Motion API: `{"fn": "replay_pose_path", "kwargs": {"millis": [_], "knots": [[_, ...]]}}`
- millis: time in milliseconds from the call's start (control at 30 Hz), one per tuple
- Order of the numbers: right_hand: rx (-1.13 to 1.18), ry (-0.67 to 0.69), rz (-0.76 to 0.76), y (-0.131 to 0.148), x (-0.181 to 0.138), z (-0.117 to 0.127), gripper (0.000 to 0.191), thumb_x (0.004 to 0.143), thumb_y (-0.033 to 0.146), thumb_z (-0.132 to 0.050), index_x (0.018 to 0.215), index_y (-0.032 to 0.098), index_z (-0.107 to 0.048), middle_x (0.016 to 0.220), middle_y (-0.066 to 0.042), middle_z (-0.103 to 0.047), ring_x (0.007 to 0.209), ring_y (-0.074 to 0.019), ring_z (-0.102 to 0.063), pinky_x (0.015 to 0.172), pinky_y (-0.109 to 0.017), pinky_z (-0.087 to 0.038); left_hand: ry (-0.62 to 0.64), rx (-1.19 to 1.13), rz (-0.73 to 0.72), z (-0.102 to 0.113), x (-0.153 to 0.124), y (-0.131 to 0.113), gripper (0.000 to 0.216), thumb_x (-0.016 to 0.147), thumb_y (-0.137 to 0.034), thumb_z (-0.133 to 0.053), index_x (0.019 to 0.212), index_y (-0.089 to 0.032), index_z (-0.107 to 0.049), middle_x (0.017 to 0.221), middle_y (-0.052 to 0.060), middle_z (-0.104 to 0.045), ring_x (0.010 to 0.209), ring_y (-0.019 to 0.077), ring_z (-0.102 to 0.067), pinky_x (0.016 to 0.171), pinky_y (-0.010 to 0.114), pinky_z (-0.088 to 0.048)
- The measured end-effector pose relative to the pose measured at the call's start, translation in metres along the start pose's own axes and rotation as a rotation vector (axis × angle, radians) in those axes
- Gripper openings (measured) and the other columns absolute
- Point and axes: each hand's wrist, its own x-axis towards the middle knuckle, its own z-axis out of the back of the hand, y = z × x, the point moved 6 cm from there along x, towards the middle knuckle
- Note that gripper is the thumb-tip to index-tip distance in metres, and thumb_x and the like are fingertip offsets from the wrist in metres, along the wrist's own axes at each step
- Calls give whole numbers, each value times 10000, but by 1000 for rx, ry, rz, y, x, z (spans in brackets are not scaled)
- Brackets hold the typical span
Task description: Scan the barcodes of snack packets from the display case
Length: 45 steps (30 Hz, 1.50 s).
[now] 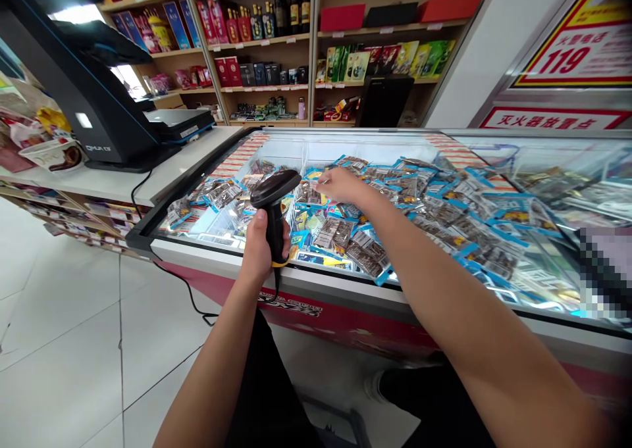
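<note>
A: Progress on this one, quick?

B: Underway, I'd say, not finished. The left grip (261,241) is wrapped tight round the handle of a barcode scanner (274,188), upright over the near edge of the glass-topped freezer (320,277).

A: And the right grip (342,186)?

B: Reaching across the glass, fingers bent nearly together at a snack packet (310,194), just right of the scanner. Can't tell if it's pinched or only touched; fingertips too small to make out.

A: Where's the rest of the stock?

B: On the freezer. Big overlapping heap of blue-edged packets (444,214) on the right, running down to the near edge. Smaller loose group (220,193) on the left, past the scanner.

A: So left is done, right is left to do?

B: Could be, but nothing marks which have been read. My guess: plenty remains if the heap is the waiting side; the other way round, it's mostly done. Log the order as unclear.

A: Any readout?

B: The checkout terminal (106,116) stands on the table (123,183) at left; no count readable. Log it mid-work, scanner in hand, one packet at the fingers.
</note>
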Motion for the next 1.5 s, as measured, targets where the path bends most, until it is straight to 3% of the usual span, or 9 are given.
{"fn": "replay_pose_path", "kwargs": {"millis": [100, 367, 567, 700, 833, 1000, 1133, 1233, 1500], "knots": [[-193, 45, 114, 12, -5, -5, 203, 982, 401, -840, 994, 200, -810, 1077, -165, -870, 1084, -415, -825, 924, -460, -648, -7, 13, 8, -1, 0, 0, 701, 868, -896, -731, 1024, -216, -657, 637, -57, -590, 361, 88, -463, 368, 257, -311], [58, 240, 264, 20, -6, -28, 423, 1090, 514, -718, 1411, 238, -738, 1416, -136, -832, 1223, -337, -805, 969, -408, -637, -19, 39, -8, -2, -1, -2, 686, 878, -892, -716, 958, -215, -640, 631, -52, -570, 366, 85, -453, 370, 249, -325], [-408, -311, 38, -23, 9, 26, 475, 1004, 360, -787, 1411, 123, -725, 1457, -302, -747, 1455, -528, -619, 1188, -656, -503, -14, 39, -3, 0, -1, -1, 700, 876, -889, -722, 1039, -210, -671, 638, -47, -589, 371, 97, -467, 387, 253, -337], [-503, -338, -153, -59, 20, 37, 694, 922, 322, -850, 1513, 41, -618, 1571, -365, -645, 1534, -559, -535, 1224, -717, -446, -7, 59, -3, 1, -1, 0, 704, 877, -890, -721, 1060, -210, -686, 627, -50, -586, 363, 95, -444, 387, 261, -334], [-462, -406, -130, -64, 26, 43, 652, 930, 314, -829, 1495, 70, -613, 1525, -334, -664, 1478, -525, -574, 1221, -712, -444, 10, 73, 7, 0, -1, 1, 704, 890, -890, -711, 1075, -211, -698, 628, -43, -596, 366, 103, -461, 388, 259, -348], [-227, -469, -7, -50, 26, 51, 367, 1037, 328, -688, 1364, 161, -698, 1429, -255, -695, 1337, -451, -677, 1199, -630, -516, 20, 59, 1, 2, -1, 2, 689, 907, -869, -719, 1102, -209, -696, 636, -47, -605, 371, 96, -465, 386, 247, -348], [393, -387, 38, -39, 28, 43, 341, 1027, 387, -621, 1337, 254, -665, 1159, -103, -767, 1099, -339, -762, 951, -511, -686, 44, 49, 10, 1, -1, 3, 700, 896, -880, -725, 1084, -206, -686, 640, -43, -620, 370, 100, -486, 380, 248, -339], [729, -243, 87, -24, 25, 31, 322, 974, 375, -650, 1288, 307, -631, 1156, -41, -770, 1044, -271, -795, 880, -438, -714, 41, 52, 10, 0, -2, 2, 689, 902, -887, -705, 1031, -212, -653, 645, -34, -632, 372, 102, -486, 389, 251, -343], [709, -65, 131, -12, 15, 8, 335, 842, 165, -814, 1091, 287, -626, 972, 10, -761, 991, -219, -791, 1006, -488, -732, 11, 47, -30, 3, -3, 4, 702, 927, -926, -633, 913, -225, -594, 633, -38, -592, 383, 104, -477, 400, 264, -365]]}}
